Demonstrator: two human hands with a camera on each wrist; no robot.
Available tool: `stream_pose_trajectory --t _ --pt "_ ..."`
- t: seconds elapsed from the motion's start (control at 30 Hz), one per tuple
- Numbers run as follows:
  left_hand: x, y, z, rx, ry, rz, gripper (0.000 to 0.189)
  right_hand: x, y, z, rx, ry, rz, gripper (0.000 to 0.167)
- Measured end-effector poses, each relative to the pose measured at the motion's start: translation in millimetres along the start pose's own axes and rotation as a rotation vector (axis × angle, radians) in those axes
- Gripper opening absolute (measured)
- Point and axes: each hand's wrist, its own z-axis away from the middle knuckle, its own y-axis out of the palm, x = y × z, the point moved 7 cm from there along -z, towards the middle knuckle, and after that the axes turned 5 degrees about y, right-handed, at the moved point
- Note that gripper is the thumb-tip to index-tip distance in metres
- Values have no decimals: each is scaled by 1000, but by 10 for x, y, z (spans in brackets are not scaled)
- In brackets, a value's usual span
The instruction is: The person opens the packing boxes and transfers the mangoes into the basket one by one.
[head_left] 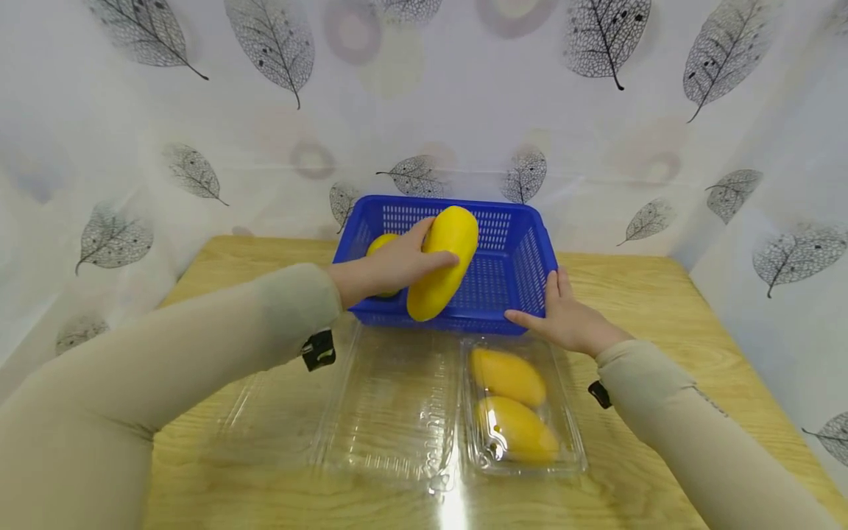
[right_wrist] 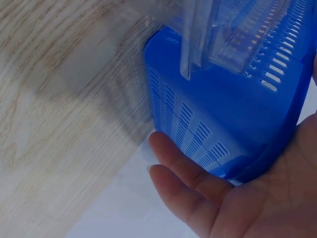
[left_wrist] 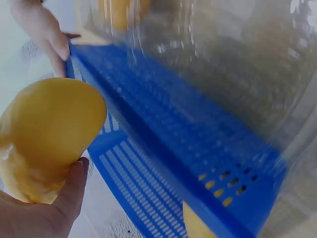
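A large yellow mango (head_left: 445,265) is in my left hand (head_left: 404,258), thumb on its near side, held tilted over the blue plastic basket (head_left: 530,213). The left wrist view shows the thumb pressed along the mango (left_wrist: 54,124). Inside the basket's left end, another yellow mango (head_left: 380,244) is partly hidden by that hand. My right hand (head_left: 573,320) holds the basket's near right corner, thumb over the rim and fingers along the outer wall, as the right wrist view of the basket (right_wrist: 223,104) also shows.
In front of the basket lies an open clear plastic clamshell box (head_left: 397,412), its lid to the left. Beside it on the right, another clear box (head_left: 576,449) contains two mangoes (head_left: 510,377). All stand on a wooden table (head_left: 636,294) before a leaf-patterned curtain (head_left: 430,96).
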Motion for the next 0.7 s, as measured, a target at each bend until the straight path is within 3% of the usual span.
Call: stream_pose_trajectory --t 0.37,0.7 --pt "-39 -163 -313 -16 -36 -70 82 -7 14 3 5 14 -5 120" --pt "46 -222 -398 44 -86 -117 80 -4 9 -21 6 6 -11 119"
